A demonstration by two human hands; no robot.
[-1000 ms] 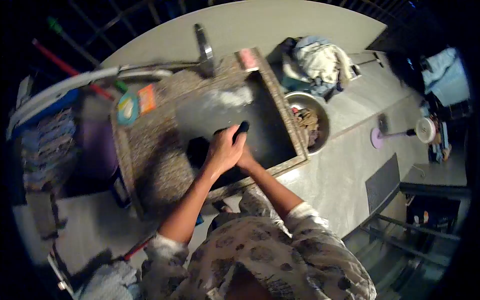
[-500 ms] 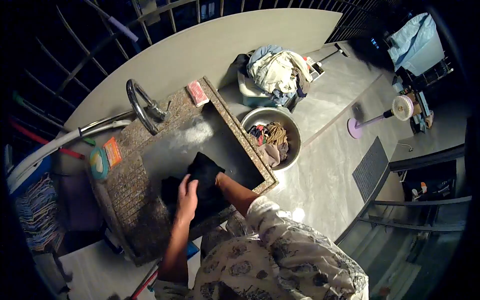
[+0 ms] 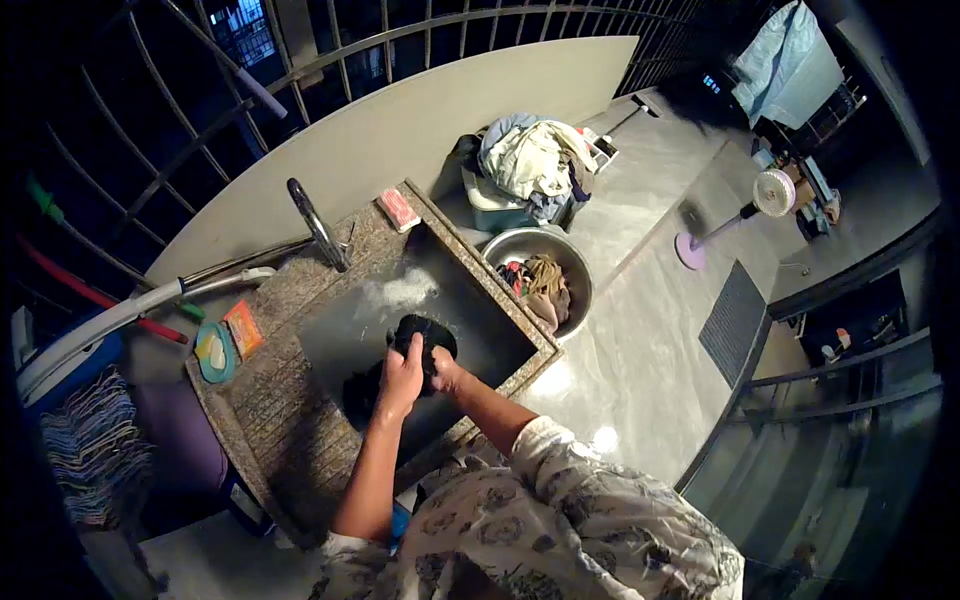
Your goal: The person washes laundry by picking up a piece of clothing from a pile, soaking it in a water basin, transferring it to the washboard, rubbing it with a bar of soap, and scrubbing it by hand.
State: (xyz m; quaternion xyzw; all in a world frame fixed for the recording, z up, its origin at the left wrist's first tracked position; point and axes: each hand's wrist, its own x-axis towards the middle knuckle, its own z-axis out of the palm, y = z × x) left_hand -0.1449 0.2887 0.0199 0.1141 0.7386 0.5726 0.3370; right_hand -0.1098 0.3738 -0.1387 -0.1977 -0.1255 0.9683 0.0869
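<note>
A black garment (image 3: 428, 331) is bunched between my two hands over the sink, and more of its dark fabric trails down on the left side. My left hand (image 3: 401, 376) is closed on the cloth from the left, thumb upward. From the right, my right hand (image 3: 446, 371) grips the same cloth, its fingers partly hidden by the fabric. Below them, cloudy grey water fills the stone sink (image 3: 517, 312), with a patch of white foam (image 3: 403, 289) floating near the tap (image 3: 318, 227).
Soap in a teal dish (image 3: 214, 352) and an orange packet (image 3: 243, 329) sit on the left ledge; a red-and-white packet (image 3: 399, 210) lies at the back corner. Right of the sink stand a metal basin (image 3: 581, 270) of clothes and a heaped laundry pile (image 3: 535, 160). Farther off is a fan (image 3: 773, 192).
My hands have come closer together, and the black garment is bunched more tightly between them. More of my right hand shows. The camera view has shifted somewhat.
</note>
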